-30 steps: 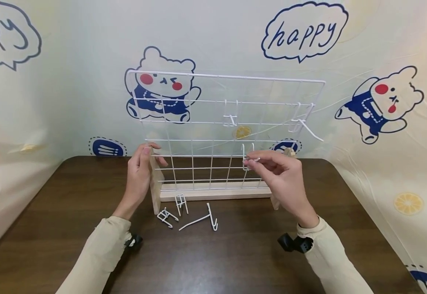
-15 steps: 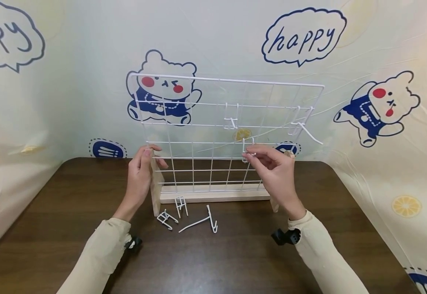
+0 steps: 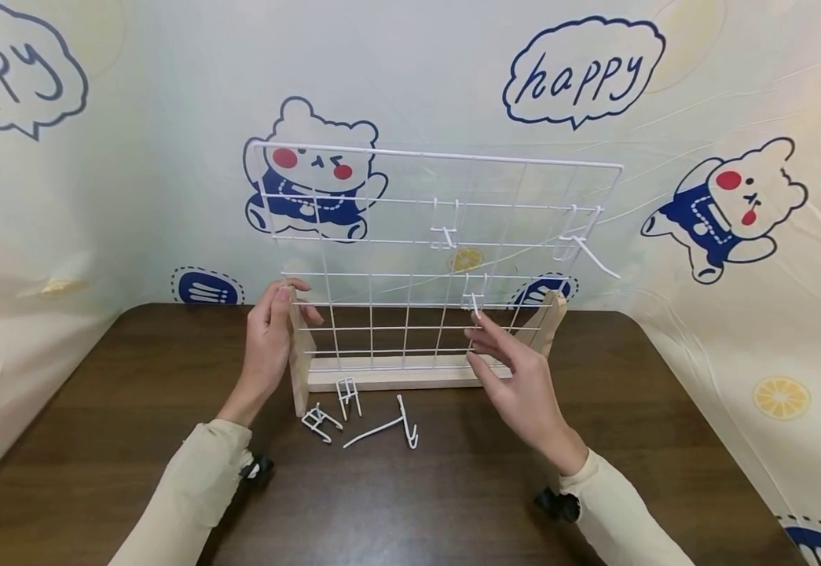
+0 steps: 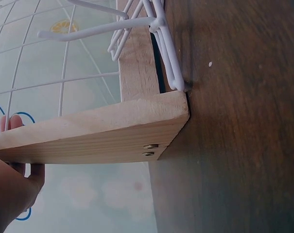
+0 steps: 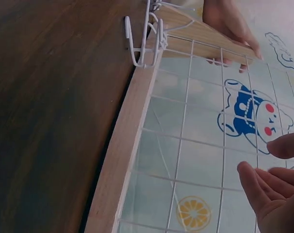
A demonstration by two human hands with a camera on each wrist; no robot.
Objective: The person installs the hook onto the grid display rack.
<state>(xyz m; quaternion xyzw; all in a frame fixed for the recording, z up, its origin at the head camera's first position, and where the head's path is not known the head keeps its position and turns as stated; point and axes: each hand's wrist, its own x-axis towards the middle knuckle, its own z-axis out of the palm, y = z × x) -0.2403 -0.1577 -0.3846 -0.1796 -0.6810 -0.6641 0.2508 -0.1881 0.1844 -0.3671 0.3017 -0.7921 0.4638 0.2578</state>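
A white wire grid rack [image 3: 438, 156] stands on a wooden base [image 3: 410, 377]. My left hand [image 3: 265, 334] grips the rack's left wooden side piece [image 4: 103, 131], thumb in front and fingers behind. A white wire hook [image 3: 474, 299] hangs on a bar in the right half of the grid. Just below it my right hand [image 3: 519, 381] is held with fingers loosely extended, its index fingertip at the hook's front end. Two more hooks hang higher up: a short one [image 3: 444, 236] in the middle and a long-armed one [image 3: 594, 255] at the right.
On the brown table [image 3: 410, 503], before the rack's left part, lie two small white hooks [image 3: 347, 387] and a long-armed white hook [image 3: 382, 425]. A patterned cloth backdrop [image 3: 445, 71] rises behind the table. The right wooden side piece [image 3: 547, 322] stands behind my right hand.
My right hand raised the pinched hook slightly to a higher bar, then let it go and dropped lower with its fingers spread. The hook now hangs on the grid. My left hand stayed put.
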